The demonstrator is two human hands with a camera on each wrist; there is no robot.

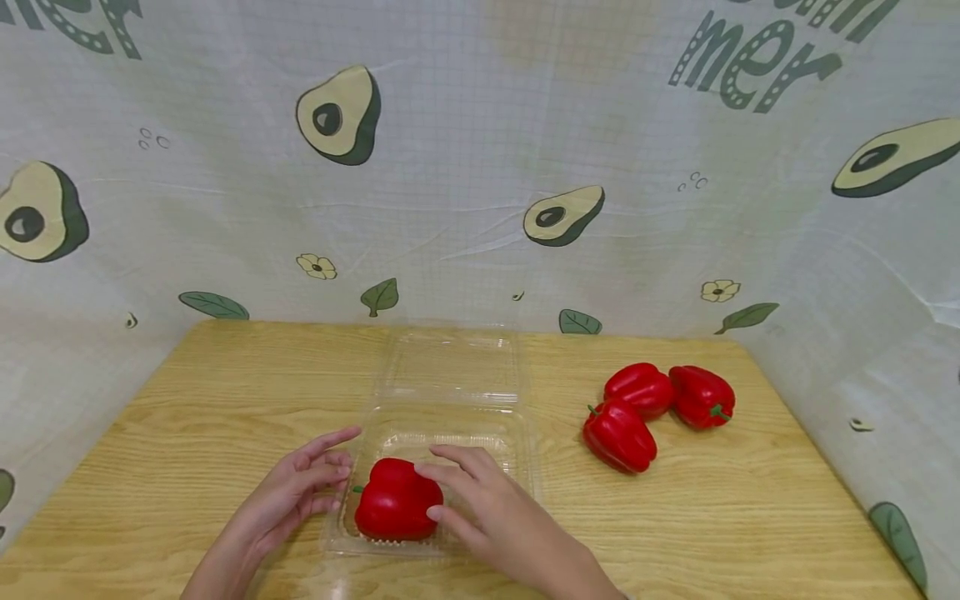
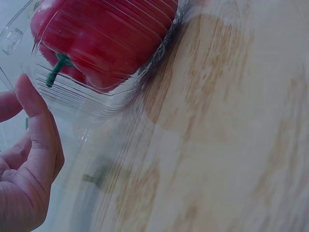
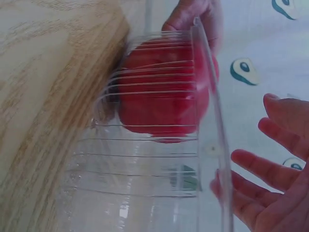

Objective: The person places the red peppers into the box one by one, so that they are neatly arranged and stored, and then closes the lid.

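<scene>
A red bell pepper (image 1: 397, 504) lies on its side in the near left corner of an open clear plastic clamshell box (image 1: 480, 440), green stem pointing left. My left hand (image 1: 296, 492) is at the box's left rim, fingers loosely bent; in the left wrist view a fingertip is close to the rim near the stem, contact uncertain. Over the pepper's right side in the head view hovers my right hand (image 1: 487, 510). Its fingers (image 3: 265, 169) are spread and apart from the pepper in the right wrist view, where the clear wall stands in front of the pepper (image 3: 157, 96).
Three more red bell peppers (image 1: 640, 390) lie grouped on the wooden table (image 1: 720, 517) to the right of the box. The box's hinged lid (image 1: 453, 365) lies folded back toward the far edge. A white avocado-print cloth (image 1: 450, 167) hangs behind and along the sides.
</scene>
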